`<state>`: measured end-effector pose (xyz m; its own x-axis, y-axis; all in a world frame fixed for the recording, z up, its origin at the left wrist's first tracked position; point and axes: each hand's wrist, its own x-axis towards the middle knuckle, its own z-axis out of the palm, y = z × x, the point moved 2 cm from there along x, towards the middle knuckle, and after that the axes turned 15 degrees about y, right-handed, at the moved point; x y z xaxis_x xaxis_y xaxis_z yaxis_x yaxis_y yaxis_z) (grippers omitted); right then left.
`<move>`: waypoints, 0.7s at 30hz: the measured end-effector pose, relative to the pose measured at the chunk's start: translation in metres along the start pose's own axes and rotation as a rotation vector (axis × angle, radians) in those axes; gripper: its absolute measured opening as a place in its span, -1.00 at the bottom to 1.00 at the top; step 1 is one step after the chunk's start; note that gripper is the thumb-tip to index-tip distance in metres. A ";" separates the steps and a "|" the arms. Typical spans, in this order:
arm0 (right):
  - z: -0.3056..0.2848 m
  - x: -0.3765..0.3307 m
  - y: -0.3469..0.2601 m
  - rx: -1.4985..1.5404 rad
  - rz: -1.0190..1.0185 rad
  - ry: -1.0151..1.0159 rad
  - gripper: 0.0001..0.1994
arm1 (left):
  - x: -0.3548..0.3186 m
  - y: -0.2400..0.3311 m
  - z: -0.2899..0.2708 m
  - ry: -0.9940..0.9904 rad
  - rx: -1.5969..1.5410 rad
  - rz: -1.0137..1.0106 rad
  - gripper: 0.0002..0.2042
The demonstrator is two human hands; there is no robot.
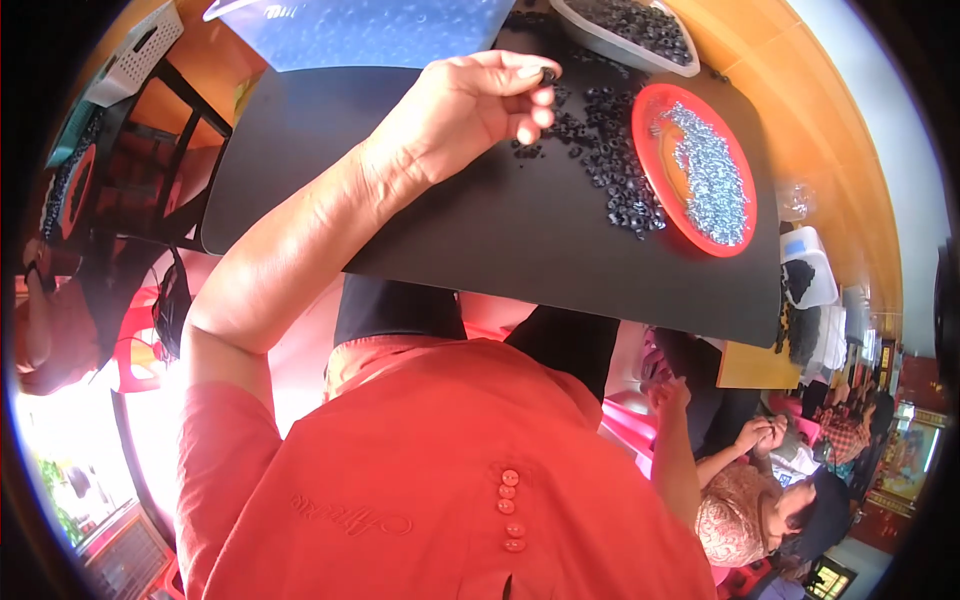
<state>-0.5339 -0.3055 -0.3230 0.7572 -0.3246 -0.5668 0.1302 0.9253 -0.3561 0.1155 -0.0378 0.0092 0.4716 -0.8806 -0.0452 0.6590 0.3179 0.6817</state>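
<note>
Above the dark table [440,240] my left hand [450,110] is raised, thumb and forefinger pinching a small black plastic part [547,76]. The other fingers of that hand are loosely curled. A loose pile of similar small black ring-like parts [615,170] lies just right of it on the tabletop. Beside the pile sits a red plate [651,103] with many small silver metal pieces [712,185] in it. My right hand [667,393] is low at my right side, below the table's near edge; its fingers are too small and indistinct to read.
A translucent bluish plastic bin [370,35] stands at the table's far left edge. A pale tub [610,55] of black parts is at the far right. White containers [808,265] sit past the right edge. Another person [745,510] sits at the right, and another [60,340] at the left.
</note>
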 end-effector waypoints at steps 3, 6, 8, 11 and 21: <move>0.087 0.133 0.077 -0.208 0.003 0.212 -0.49 | -0.002 -0.006 0.005 0.045 0.047 0.019 -0.82; 0.147 0.130 0.109 -0.419 -0.029 0.495 -0.50 | -0.002 -0.013 -0.002 0.094 0.068 -0.025 -0.83; 0.189 0.112 0.099 -0.629 0.048 0.626 -0.48 | -0.009 -0.013 -0.006 0.139 0.096 -0.047 -0.84; 0.137 0.052 0.065 -0.740 0.014 0.957 -0.48 | -0.011 -0.006 -0.003 0.136 0.065 -0.042 -0.85; 0.132 0.132 0.116 -0.527 -0.012 0.463 -0.23 | -0.003 -0.013 -0.015 0.109 0.070 -0.025 -0.82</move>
<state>-0.3339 -0.2151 -0.3411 0.3916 -0.4927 -0.7772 -0.2799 0.7408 -0.6106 0.1145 -0.0340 -0.0104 0.5189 -0.8434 -0.1395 0.6306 0.2675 0.7286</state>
